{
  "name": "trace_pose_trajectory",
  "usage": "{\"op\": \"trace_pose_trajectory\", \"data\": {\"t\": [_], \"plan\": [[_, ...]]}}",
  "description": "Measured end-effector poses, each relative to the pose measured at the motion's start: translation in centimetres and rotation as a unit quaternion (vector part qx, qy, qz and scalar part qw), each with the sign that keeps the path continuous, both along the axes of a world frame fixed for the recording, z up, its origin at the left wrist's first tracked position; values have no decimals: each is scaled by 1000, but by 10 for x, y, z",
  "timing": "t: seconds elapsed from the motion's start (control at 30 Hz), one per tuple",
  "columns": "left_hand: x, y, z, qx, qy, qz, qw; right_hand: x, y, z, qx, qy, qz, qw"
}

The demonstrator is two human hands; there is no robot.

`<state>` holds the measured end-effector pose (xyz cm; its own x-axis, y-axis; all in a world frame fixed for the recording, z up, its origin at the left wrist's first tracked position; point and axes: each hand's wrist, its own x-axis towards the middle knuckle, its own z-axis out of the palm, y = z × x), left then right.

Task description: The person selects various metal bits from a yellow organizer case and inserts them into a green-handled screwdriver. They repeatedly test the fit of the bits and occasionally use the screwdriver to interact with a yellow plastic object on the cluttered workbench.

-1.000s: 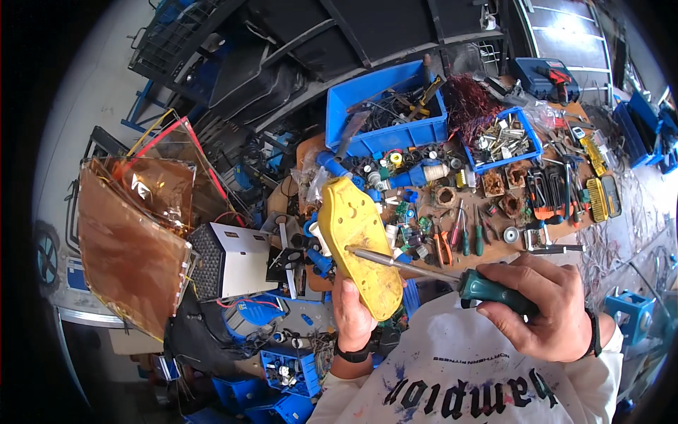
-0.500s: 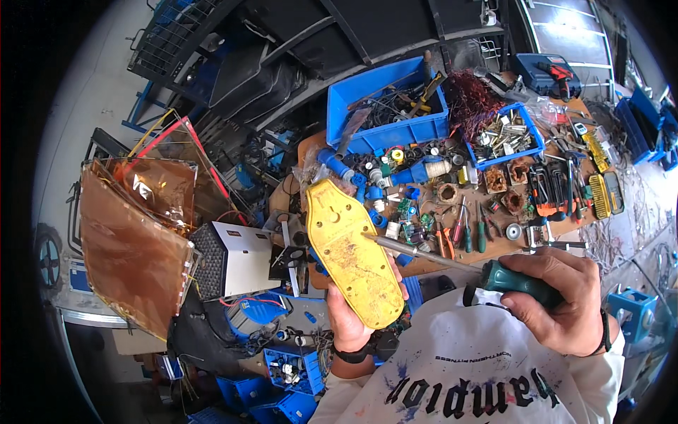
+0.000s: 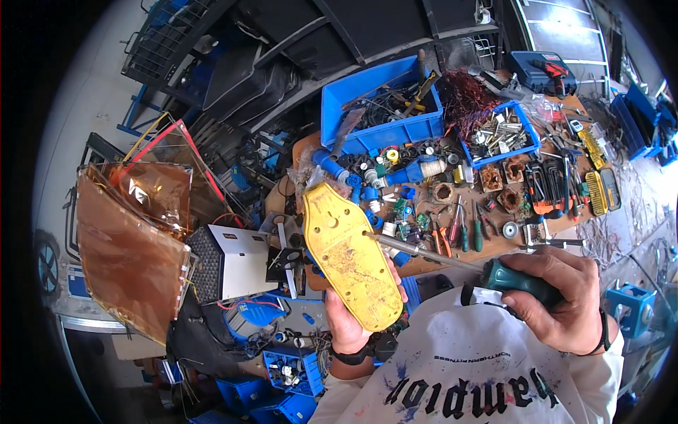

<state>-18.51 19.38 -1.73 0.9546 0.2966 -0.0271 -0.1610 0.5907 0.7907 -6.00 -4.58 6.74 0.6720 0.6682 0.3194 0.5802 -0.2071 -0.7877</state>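
Note:
My left hand (image 3: 343, 319) is closed around the lower end of a yellow plastic casing (image 3: 353, 268), scuffed with dirt. The casing is long and rounded, narrower at its far end, with a keyhole slot and several small screw holes. In my right hand (image 3: 565, 300) is a screwdriver (image 3: 519, 279), gripped by its thick dark green handle. Its metal shaft points left, and the tip reaches a hole by the casing's upper right edge. Whether the tip sits on a screw is too small to tell.
Beyond my hands, a wooden workbench (image 3: 424, 267) carries pliers, screwdrivers, hex keys and blue plug parts. A large blue bin (image 3: 395, 131) and a smaller blue tray (image 3: 500, 154) of metal pieces stand behind. Brown sheets (image 3: 131, 247) and a white box (image 3: 244, 261) are at left.
My view has shifted slightly, so the bench and bins appear a little further left. Both hands keep their grips, and the screwdriver tip stays at the same edge hole.

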Motion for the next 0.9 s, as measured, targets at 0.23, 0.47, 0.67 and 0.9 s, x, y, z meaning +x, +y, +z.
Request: {"op": "trace_pose_trajectory", "data": {"t": [0.23,0.47,0.67,0.9], "plan": [[-1,0,-4,62,5,39,997,0,0,3,-9,-1,4,1000],[-5,3,-9,140,3,55,989,-2,3,8,-26,-1,2,1000],[-3,1,-10,163,19,80,983,-4,5,21,-53,-36,-6,998],[-8,1,-11,239,32,139,960,-6,10,30,-60,-49,-13,997]]}}
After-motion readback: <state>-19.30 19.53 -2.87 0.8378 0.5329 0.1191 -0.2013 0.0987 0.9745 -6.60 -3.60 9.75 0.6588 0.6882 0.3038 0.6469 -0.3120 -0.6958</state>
